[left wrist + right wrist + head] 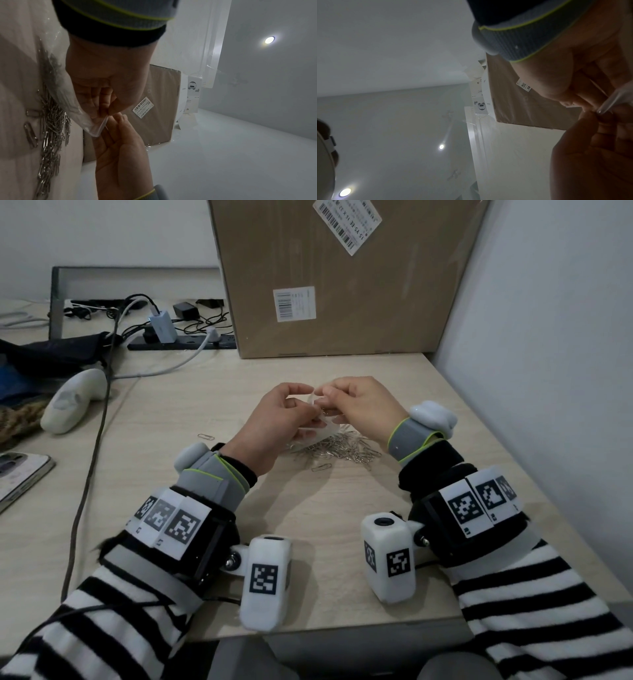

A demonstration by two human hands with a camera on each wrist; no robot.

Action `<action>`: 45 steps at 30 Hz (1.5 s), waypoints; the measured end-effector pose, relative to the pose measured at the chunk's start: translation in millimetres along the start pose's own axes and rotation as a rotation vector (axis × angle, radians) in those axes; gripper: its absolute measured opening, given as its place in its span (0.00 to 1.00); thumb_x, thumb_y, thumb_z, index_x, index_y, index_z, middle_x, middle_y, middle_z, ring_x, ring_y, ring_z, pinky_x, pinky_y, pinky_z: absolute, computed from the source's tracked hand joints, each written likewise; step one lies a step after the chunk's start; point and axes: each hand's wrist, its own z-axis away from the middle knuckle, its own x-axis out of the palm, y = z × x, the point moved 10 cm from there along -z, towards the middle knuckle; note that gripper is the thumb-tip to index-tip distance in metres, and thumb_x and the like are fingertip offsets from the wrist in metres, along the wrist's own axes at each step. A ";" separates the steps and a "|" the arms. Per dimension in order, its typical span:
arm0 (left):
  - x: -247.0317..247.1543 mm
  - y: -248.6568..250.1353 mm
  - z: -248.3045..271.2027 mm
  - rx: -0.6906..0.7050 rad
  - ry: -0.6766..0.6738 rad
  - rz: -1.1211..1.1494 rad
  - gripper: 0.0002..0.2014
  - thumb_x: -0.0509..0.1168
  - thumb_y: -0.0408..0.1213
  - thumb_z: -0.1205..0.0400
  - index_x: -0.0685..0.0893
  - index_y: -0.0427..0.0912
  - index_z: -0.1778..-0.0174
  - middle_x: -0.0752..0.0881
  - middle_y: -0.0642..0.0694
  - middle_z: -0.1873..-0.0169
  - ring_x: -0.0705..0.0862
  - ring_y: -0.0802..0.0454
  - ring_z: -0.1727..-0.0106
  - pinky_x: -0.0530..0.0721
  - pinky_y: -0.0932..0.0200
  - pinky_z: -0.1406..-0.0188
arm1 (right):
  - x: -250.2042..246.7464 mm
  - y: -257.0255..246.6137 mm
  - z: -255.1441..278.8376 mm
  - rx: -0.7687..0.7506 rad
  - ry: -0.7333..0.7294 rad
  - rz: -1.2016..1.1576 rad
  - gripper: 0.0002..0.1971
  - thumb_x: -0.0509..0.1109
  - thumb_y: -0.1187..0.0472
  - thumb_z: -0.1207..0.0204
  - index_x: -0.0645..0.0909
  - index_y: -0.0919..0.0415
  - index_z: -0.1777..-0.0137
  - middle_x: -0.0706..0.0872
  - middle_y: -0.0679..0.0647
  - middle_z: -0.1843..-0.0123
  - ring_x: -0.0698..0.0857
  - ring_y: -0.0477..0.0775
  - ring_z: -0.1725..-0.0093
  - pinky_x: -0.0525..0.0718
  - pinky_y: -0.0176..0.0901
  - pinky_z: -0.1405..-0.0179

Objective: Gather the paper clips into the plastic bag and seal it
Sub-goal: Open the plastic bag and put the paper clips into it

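— Both hands raised just above the surface (342,529): left hand (274,424) and right hand (359,405), each pinching the top edge of the plastic bag (317,419) between thumb and fingertips.

— Pulling the mouth apart, by the look of it. Seen from the left wrist, just a thin clear lip (97,127) caught at the fingertips, the rest hanging limp.

— And the paper clips (337,448)?

— Heaped on the surface right beneath the hands, nearly all in one pile. Two strays apart from it: one paper clip (206,436) off to the left, another (322,467) just in front of the pile. None clearly inside the bag; hard to tell through the film.

— Handling?

— Bag likely very light, floppy and slick, the two layers probably clinging together. Best held at the lip, one layer per hand, then kept open with one hand. Clips light, stiff, tangling easily; probably better scooped in bunches than picked singly. Sealing later by pressing along the strip.

— Surroundings?

— Cardboard box (342,278) behind, cables (102,412) and a power strip (181,342) to the left.
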 end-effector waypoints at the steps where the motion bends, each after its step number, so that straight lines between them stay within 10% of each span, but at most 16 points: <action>1: -1.0 0.3 -0.4 0.002 0.010 0.005 0.17 0.63 0.26 0.19 0.73 0.37 0.34 0.84 0.43 0.62 0.87 0.57 0.67 0.83 0.66 0.70 | 0.2 -1.1 0.1 -0.004 -0.008 0.011 0.12 0.60 0.60 0.18 0.85 0.60 0.46 0.90 0.56 0.50 0.88 0.49 0.47 0.86 0.44 0.49; 7: -7.6 1.4 -2.0 0.021 0.053 0.011 0.17 0.64 0.28 0.19 0.73 0.37 0.34 0.84 0.43 0.62 0.87 0.58 0.67 0.84 0.65 0.68 | -7.3 -10.5 2.8 -0.085 0.009 0.140 0.13 0.58 0.56 0.17 0.84 0.56 0.44 0.92 0.52 0.52 0.85 0.41 0.48 0.74 0.20 0.56; 15: -29.4 8.7 -4.2 0.064 0.200 0.022 0.15 0.63 0.26 0.21 0.74 0.38 0.38 0.84 0.44 0.63 0.85 0.55 0.64 0.81 0.68 0.72 | -34.3 -8.0 2.8 -0.095 0.177 0.197 0.05 0.72 0.56 0.27 0.86 0.54 0.54 0.90 0.51 0.60 0.85 0.50 0.60 0.81 0.44 0.55; 25: -30.7 7.0 -4.7 0.051 0.198 -0.031 0.15 0.64 0.29 0.21 0.75 0.40 0.38 0.84 0.46 0.62 0.86 0.55 0.63 0.79 0.65 0.70 | 17.7 21.5 15.4 0.032 -0.339 0.710 0.30 0.79 0.49 0.36 0.77 0.49 0.33 0.75 0.53 0.38 0.77 0.51 0.45 0.77 0.44 0.38; 45: -31.2 3.6 -5.8 0.032 0.193 -0.075 0.14 0.64 0.29 0.21 0.76 0.40 0.39 0.84 0.45 0.62 0.85 0.54 0.65 0.77 0.64 0.71 | 14.5 11.2 2.9 -0.135 -0.143 0.603 0.06 0.70 0.65 0.26 0.82 0.63 0.50 0.82 0.53 0.56 0.76 0.50 0.58 0.65 0.37 0.64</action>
